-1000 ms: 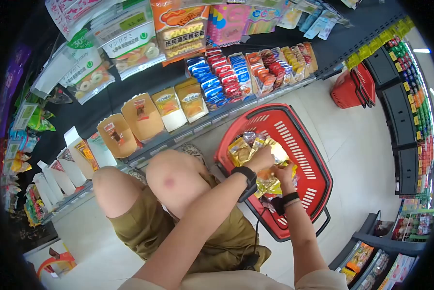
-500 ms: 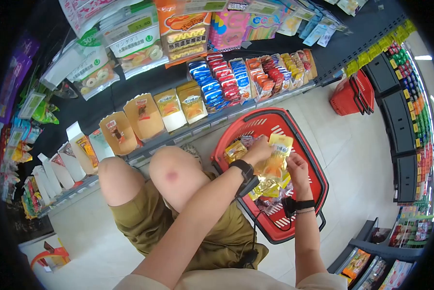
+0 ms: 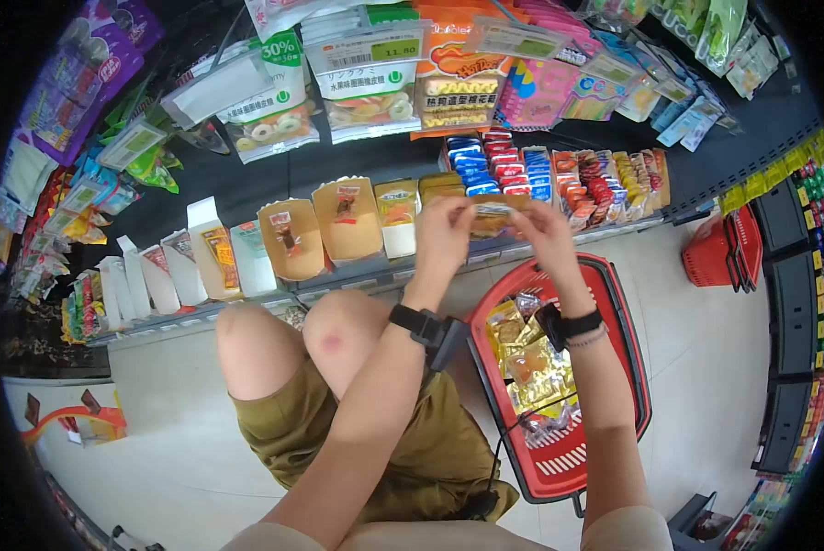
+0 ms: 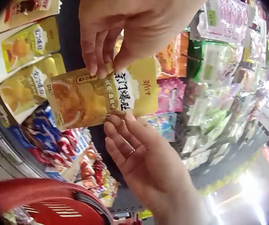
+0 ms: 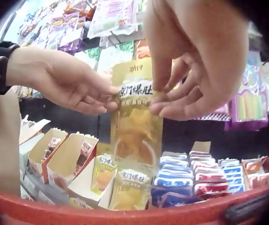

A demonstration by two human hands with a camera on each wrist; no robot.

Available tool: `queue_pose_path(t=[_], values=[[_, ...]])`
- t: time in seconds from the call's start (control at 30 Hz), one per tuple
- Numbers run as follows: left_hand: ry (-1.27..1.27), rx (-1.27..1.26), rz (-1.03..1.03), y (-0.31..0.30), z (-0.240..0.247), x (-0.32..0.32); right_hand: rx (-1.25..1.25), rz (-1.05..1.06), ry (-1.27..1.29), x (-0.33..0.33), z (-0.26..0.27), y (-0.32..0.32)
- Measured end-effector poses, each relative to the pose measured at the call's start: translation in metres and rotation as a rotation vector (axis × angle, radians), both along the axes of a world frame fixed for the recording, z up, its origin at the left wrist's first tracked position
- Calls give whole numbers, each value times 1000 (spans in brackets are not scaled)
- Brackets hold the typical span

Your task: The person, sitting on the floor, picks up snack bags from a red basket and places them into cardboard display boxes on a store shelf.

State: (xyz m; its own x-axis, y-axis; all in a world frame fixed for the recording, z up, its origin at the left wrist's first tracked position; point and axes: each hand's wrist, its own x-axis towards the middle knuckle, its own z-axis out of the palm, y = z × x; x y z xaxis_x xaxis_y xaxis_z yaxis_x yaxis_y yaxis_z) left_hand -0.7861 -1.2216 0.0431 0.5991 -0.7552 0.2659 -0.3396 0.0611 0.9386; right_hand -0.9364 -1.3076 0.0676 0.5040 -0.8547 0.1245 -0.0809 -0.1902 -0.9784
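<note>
Both hands hold up one yellow snack packet (image 4: pixel 85 101) between them, in front of the shelf. My left hand (image 3: pixel 442 243) pinches one side edge between thumb and fingers. The opposite edge is pinched by my right hand (image 3: pixel 548 237), which wears a ring in the left wrist view. The packet's front (image 5: pixel 134 126) shows dark lettering on a white patch, with orange food pictured below. Under the right forearm stands a red basket (image 3: pixel 606 294) with several gold and yellow packets (image 3: pixel 531 363) inside.
Open cardboard boxes (image 3: pixel 290 239) of small packets line the low shelf, beside rows of blue sachets (image 3: pixel 471 165) and red ones. Larger bags (image 3: pixel 366 92) hang above. A second red basket (image 3: pixel 710 253) stands on the floor at right. A cable (image 3: pixel 531 413) crosses the basket.
Both hands have lifted the yellow packet out of the basket and moved it up toward the shelf. The head view has shifted left, so the shelf appears farther right.
</note>
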Motion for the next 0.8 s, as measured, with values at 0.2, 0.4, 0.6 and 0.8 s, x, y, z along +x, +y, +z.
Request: queue_pose_path(t=[0.2,0.4,0.6,0.8], values=[[-65,326,162,6,-45,37,9,213,318,44,-72,-30],[-98,347,229,1,-62,31,262,195,152,51,-94,-36],[-92,350,266,-4,-67,28,381,197,185,55,-98,-40],[14,195,276,-8,-104,33,358,188,212,50,-101,-36]])
